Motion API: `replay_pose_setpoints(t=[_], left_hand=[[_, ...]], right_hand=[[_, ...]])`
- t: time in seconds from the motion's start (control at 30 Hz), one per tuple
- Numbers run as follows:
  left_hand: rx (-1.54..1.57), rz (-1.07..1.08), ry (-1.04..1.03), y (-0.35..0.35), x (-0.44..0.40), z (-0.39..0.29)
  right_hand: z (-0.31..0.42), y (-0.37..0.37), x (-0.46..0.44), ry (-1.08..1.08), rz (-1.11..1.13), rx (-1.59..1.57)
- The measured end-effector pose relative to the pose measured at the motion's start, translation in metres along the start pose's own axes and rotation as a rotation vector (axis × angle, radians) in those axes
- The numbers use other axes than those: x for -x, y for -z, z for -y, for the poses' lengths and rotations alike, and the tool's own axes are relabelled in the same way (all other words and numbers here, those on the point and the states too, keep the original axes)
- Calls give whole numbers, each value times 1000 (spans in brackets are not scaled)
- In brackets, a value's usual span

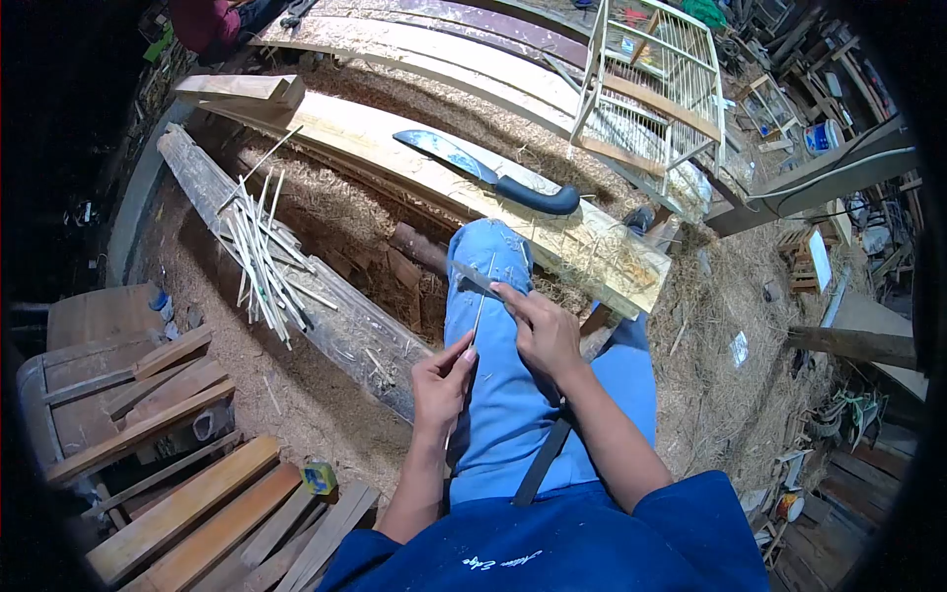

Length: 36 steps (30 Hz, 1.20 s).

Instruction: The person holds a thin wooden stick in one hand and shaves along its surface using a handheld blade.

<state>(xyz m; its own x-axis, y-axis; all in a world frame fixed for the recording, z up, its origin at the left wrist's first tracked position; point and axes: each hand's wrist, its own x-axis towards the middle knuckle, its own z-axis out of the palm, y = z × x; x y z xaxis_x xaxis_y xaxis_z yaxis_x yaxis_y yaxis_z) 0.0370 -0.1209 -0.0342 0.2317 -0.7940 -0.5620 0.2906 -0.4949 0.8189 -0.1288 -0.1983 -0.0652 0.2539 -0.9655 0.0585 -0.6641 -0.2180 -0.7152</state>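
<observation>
Though slightly rightward — stick [479, 321] lengthwise forward.

Loose boards [187, 503] lie at lower left, a small yellow item [319, 479] just beside them. Across the shavings-strewn ground [725, 380], a blue-and-white bucket [822, 137] sits at upper right — and another person's dark red sleeve [205, 25] shows at upper left.

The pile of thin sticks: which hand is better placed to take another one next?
Left, probably: the left hand, holding a stick, is nearer the pile; the right hand is farther off and holds a small knife.
</observation>
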Motion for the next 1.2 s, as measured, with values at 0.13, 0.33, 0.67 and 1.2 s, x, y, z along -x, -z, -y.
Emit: replay_pose_setpoints(t=[0.13,0.33,0.67,1.2], left_hand=[[-3,11,-15,12,11,14],[78,-27,55,15,29,15],[-44,86,-44,1,-9,3],[-43,54,-49,-11,-41,-6]], right_hand=[[-1,-2,0,-9,-33,27],[-3,0,-2,-18,-52,-13],[1,12,7,67,13,-53],[0,10,-1,36,2,-199]])
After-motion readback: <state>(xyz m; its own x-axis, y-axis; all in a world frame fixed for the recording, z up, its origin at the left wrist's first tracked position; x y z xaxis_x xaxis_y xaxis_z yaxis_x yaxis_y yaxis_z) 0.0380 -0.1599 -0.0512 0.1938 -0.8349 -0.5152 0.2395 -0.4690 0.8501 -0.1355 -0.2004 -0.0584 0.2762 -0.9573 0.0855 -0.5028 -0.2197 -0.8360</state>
